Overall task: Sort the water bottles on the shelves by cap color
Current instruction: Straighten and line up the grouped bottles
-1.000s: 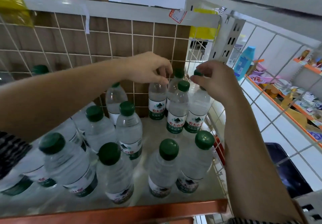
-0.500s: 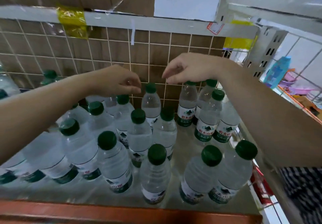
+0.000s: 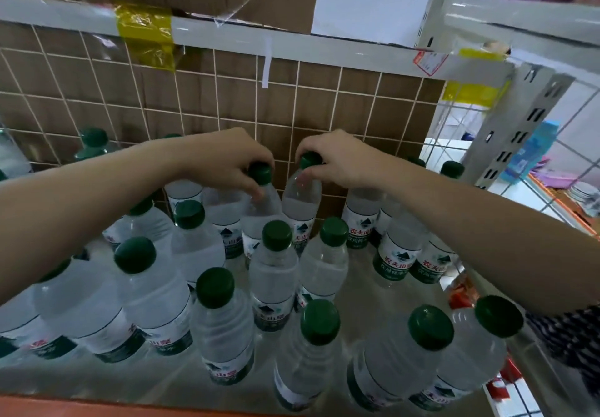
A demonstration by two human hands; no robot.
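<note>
Shelf (image 3: 97, 381) of green-capped water bottles, mesh backing behind.
Left hand (image 3: 224, 160) grips one bottle's cap (image 3: 259, 173) at frame centre; right hand (image 3: 337, 160) pinches the neighbouring bottle's cap (image 3: 310, 160).

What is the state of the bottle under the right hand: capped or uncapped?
Capped: a green cap sits on its neck, pinched by the right hand.

Arms extended; left hand (image 3: 224, 163) pinches left cap (image 3: 260, 172), right hand (image 3: 341, 163) seemingly grips right cap (image 3: 310, 159).
</note>
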